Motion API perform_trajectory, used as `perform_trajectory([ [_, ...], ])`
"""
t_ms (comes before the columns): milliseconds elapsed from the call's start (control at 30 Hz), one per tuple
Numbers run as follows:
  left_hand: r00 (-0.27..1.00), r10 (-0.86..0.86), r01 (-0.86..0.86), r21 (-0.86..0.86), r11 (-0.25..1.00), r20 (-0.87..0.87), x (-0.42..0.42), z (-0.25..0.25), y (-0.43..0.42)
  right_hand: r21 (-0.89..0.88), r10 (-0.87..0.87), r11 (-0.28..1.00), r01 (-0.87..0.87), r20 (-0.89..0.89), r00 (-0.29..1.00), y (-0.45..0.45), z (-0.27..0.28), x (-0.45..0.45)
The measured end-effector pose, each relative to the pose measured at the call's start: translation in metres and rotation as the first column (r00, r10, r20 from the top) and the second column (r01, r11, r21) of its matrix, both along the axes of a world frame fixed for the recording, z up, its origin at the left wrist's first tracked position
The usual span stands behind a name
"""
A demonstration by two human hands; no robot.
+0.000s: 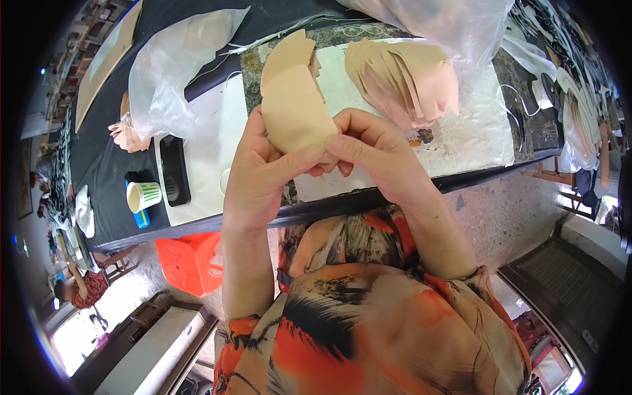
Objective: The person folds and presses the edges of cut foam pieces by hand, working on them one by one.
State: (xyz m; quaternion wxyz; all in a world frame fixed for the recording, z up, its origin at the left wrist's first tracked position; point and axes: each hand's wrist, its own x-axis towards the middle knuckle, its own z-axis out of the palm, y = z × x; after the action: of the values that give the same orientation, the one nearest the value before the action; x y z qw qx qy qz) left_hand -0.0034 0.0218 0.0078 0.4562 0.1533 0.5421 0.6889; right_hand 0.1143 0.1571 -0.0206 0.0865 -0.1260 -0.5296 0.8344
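Observation:
Between my two hands is a tan, curved sheet piece [296, 99], like cut leather or fabric, held up above the table edge. My left hand [266, 164] grips its lower left side, thumb across the front. Pinching the lower right edge is my right hand [372, 148], thumb and fingers closed close to the left thumb. The fingertips behind the piece are partly hidden. Beyond my right hand, a fanned stack of similar tan pieces [405, 82] lies on the white board [461, 141].
Plastic bags [174, 72] lie at the back left. A black phone [174, 171], a striped paper cup [143, 196] and a blue object [141, 217] sit near the left edge. Below is a red plastic container [191, 263]. Another person [85, 289] is at far left.

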Motion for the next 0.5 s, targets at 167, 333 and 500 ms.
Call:
perform_trajectory([
  [167, 1.0, 0.029, -0.029, 0.067, 0.997, -0.009, 0.0005, -0.0057, 0.0015, -0.26, 0.012, 0.965, -0.017, -0.021, 1.0, -0.0015, -0.001, 0.0003],
  [333, 1.0, 0.02, -0.021, 0.113, 0.993, 0.008, -0.0021, -0.0057, 0.0005, -0.248, 0.046, 0.968, -0.044, 0.001, 0.999, 0.0004, 0.0028, 0.0],
  [500, 1.0, 0.023, -0.022, 0.098, 0.995, -0.003, -0.0011, -0.0058, 0.0018, 0.034, 0.025, 0.999, -0.026, 0.019, 0.999, -0.0002, 0.005, -0.0004],
])
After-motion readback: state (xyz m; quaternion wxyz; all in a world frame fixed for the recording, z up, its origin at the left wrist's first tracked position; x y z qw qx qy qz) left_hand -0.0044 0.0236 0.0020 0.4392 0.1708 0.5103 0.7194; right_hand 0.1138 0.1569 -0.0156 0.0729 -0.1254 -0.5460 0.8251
